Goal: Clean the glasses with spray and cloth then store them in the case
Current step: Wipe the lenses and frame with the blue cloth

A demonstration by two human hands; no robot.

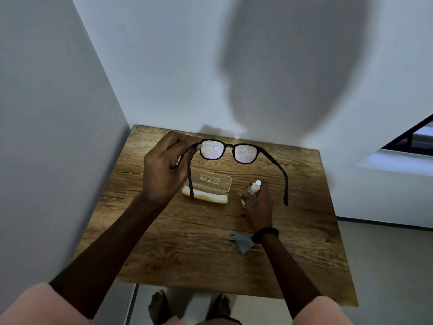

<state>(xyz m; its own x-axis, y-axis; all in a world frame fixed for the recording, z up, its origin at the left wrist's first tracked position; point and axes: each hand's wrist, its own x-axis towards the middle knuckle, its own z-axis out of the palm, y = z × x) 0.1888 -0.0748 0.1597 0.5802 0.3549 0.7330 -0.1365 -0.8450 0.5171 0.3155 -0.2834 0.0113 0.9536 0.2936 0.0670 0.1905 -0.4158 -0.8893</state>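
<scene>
My left hand [164,168] pinches the dark-framed glasses [230,147] at the left hinge and holds them up above the table, arms unfolded toward me. Both lenses are speckled with fine droplets. My right hand [256,205] grips a small clear spray bottle [255,186] with a white nozzle, low over the table, to the right of the case. The beige glasses case [210,184] lies open on the table under the glasses. A grey-green cloth [242,242] lies crumpled beside my right wrist.
A wooden table [187,254] stands in a corner, with white walls on its left and far sides. A window ledge [398,158] juts in at the right. My bare feet [161,306] show below the table's near edge.
</scene>
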